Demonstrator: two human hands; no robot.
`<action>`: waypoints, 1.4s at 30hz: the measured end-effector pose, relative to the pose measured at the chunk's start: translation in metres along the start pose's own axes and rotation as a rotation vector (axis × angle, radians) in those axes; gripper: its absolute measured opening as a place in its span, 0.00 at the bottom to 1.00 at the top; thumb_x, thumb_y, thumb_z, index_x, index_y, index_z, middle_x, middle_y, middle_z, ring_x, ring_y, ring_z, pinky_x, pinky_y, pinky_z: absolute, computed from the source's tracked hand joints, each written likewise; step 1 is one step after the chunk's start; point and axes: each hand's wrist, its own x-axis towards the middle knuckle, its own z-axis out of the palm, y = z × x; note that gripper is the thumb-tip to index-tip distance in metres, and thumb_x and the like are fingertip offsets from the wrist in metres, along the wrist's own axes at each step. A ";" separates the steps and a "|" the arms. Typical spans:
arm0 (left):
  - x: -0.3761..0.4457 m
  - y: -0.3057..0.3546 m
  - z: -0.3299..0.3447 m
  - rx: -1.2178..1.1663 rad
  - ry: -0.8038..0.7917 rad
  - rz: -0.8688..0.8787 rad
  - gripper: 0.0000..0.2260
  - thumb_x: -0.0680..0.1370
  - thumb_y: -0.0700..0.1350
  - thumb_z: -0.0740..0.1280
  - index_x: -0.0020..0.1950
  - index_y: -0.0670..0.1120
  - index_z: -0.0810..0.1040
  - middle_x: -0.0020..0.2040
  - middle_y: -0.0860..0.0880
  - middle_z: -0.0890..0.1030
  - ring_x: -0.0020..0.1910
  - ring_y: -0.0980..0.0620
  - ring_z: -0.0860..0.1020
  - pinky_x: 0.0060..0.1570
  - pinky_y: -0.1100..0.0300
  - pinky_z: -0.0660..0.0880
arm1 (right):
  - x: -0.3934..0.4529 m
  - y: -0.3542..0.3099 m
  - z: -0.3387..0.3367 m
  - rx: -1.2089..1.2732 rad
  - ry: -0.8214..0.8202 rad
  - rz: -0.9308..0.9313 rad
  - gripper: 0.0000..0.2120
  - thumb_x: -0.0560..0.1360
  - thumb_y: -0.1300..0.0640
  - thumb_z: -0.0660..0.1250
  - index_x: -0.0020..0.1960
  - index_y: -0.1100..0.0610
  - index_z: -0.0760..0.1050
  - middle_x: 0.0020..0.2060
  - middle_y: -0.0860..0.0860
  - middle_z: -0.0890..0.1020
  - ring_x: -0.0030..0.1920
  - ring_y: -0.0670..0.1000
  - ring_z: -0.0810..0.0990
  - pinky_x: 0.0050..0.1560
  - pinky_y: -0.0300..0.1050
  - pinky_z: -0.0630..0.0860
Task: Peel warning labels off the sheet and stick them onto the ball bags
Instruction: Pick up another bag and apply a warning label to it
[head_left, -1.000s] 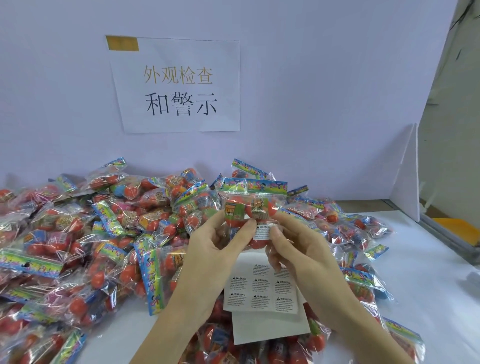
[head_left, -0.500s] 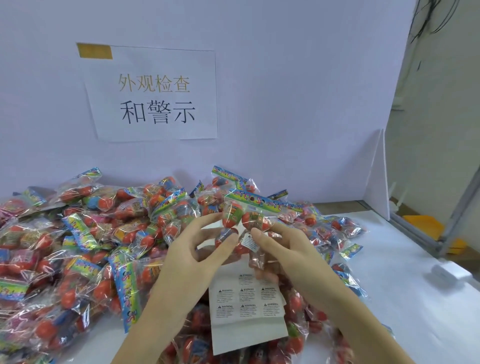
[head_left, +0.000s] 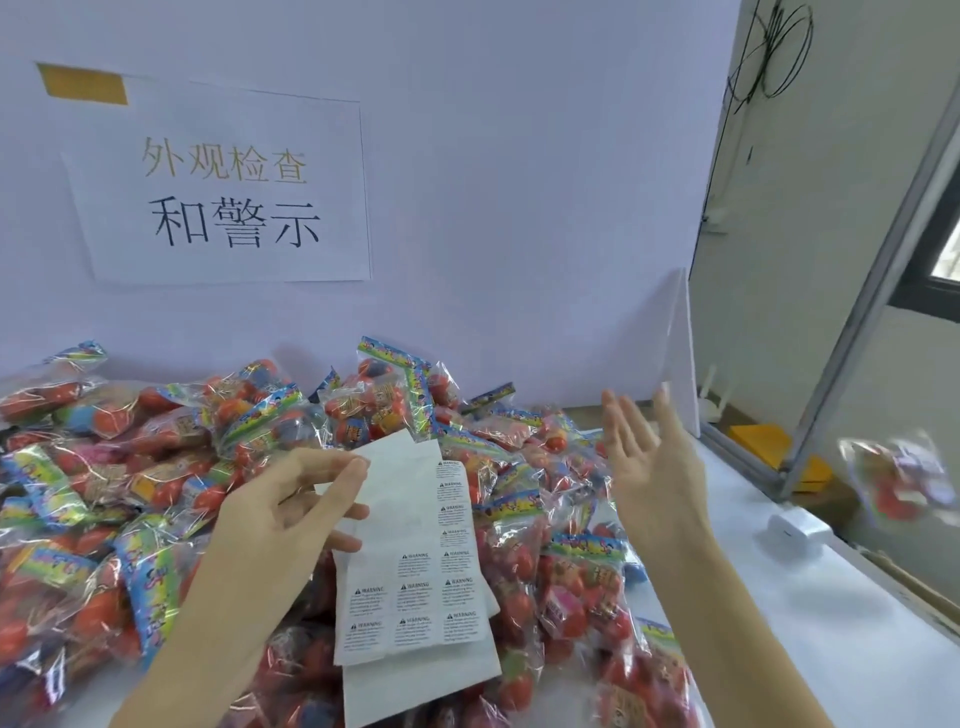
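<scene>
Labelled ball bag (head_left: 896, 480) gone from both hands since half a second ago, now blurred in mid-air beyond the table's (head_left: 831, 623) right edge. Right hand (head_left: 652, 462) spread flat, holding nothing; left hand (head_left: 291, 504) pinching the label sheet (head_left: 415, 571) over the bag pile (head_left: 156, 467). One cycle judged complete; next: fresh bag, another label peeled.

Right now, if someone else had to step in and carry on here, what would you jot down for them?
Left hand: holds the label sheet in a finger-and-thumb grip near its top; several warning labels remain on it.
Right hand: open, empty, fingers spread above the table.
A blurred ball bag is in mid-air at the right, past the table edge; whether it carries a label cannot be read.
Left to do: the pile of ball bags. Take one, peel a label, stick it on.
</scene>
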 end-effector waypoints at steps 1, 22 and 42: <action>0.000 0.001 0.000 0.021 0.005 0.016 0.06 0.71 0.56 0.74 0.46 0.57 0.87 0.45 0.51 0.88 0.38 0.48 0.86 0.49 0.42 0.83 | -0.003 0.008 0.001 -0.047 -0.037 0.051 0.21 0.85 0.54 0.65 0.74 0.61 0.67 0.65 0.59 0.81 0.59 0.53 0.86 0.55 0.44 0.82; -0.007 -0.018 0.005 0.903 -0.207 0.501 0.23 0.73 0.70 0.66 0.60 0.59 0.84 0.55 0.64 0.76 0.58 0.60 0.67 0.56 0.61 0.55 | -0.025 0.057 0.003 -1.174 -0.656 -0.284 0.06 0.80 0.59 0.71 0.53 0.49 0.84 0.43 0.44 0.86 0.44 0.46 0.84 0.46 0.42 0.81; -0.011 0.011 0.008 0.084 -0.051 0.055 0.25 0.67 0.62 0.74 0.64 0.61 0.80 0.55 0.64 0.84 0.52 0.63 0.82 0.47 0.70 0.77 | -0.049 0.058 0.013 -1.021 -0.883 -0.549 0.21 0.79 0.61 0.73 0.65 0.40 0.80 0.50 0.43 0.82 0.56 0.52 0.81 0.58 0.34 0.72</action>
